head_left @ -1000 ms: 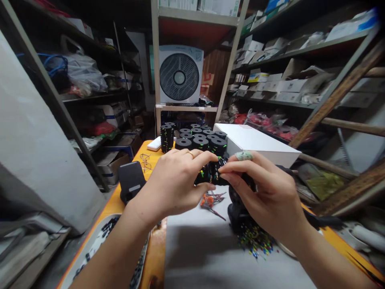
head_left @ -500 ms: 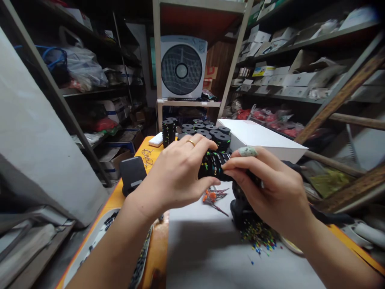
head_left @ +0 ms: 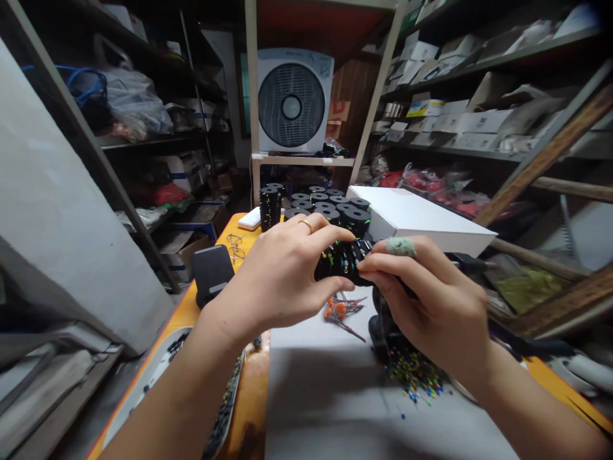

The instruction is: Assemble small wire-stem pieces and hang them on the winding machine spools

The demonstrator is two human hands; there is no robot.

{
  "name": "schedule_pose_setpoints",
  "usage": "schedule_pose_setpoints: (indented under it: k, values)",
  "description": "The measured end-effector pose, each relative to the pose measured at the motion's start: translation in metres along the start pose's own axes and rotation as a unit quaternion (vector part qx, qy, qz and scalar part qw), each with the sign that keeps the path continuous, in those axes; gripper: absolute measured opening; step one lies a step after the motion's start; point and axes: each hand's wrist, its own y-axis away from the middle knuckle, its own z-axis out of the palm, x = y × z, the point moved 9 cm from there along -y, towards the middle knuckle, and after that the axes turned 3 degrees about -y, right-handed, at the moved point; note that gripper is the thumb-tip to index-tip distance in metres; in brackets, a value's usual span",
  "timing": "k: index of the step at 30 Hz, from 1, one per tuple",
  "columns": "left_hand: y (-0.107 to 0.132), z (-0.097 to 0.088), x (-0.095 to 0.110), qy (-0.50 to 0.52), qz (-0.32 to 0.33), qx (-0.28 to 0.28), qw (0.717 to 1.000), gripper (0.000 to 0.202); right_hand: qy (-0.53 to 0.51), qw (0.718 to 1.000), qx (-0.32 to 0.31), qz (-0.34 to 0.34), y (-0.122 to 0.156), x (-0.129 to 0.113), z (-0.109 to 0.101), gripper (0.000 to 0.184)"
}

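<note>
My left hand (head_left: pixel 282 275), with a ring on one finger, is wrapped round a black ridged roll (head_left: pixel 339 260), which carries small green, yellow and pale bits. At the right end of that roll, my right hand (head_left: pixel 438 303) has thumb and fingertips pinched together; whatever lies between them is too small to make out. A greenish wrap (head_left: pixel 401 246) covers one of its fingers. Below the right hand, a heap of coloured ball-head pins (head_left: pixel 416 375) lies on the white work surface (head_left: pixel 325 396). A twig-like piece with orange bits (head_left: pixel 341 310) sits under the roll.
Behind the hands stand several stacks of black discs (head_left: pixel 327 213) beside a white box (head_left: pixel 426 213). On the left are a black stand-like object (head_left: pixel 212 269), thin wire-like pieces (head_left: pixel 235 247) and a white tray (head_left: pixel 125 409) of dark parts. A box fan (head_left: pixel 291 107) stands behind.
The view has shifted slightly. Both hands keep nearly the same pose at the roll, with my left fingertips a little nearer the right hand.
</note>
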Motion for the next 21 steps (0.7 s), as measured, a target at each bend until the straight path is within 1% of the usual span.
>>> schedule_pose_setpoints:
  k: [8, 14, 18, 21]
  values:
    - [0.0, 0.001, 0.001, 0.002, 0.006, -0.002, 1.0, 0.038, 0.012, 1.0, 0.008, -0.022, 0.003, -0.003, 0.001, 0.02]
    - [0.0, 0.001, 0.0, 0.002, 0.003, -0.001, 1.0, 0.039, 0.03, 0.998, 0.011, -0.05, 0.007, -0.006, 0.003, 0.024]
    - [0.0, 0.001, 0.001, 0.002, 0.011, 0.003, 1.0, 0.037, 0.049, 0.995, 0.007, -0.086, 0.011, -0.009, 0.004, 0.032]
    - [-0.001, 0.001, 0.001, -0.001, 0.013, 0.007, 1.0, 0.037, 0.06, 0.991, 0.001, -0.116, 0.017, -0.011, 0.007, 0.035]
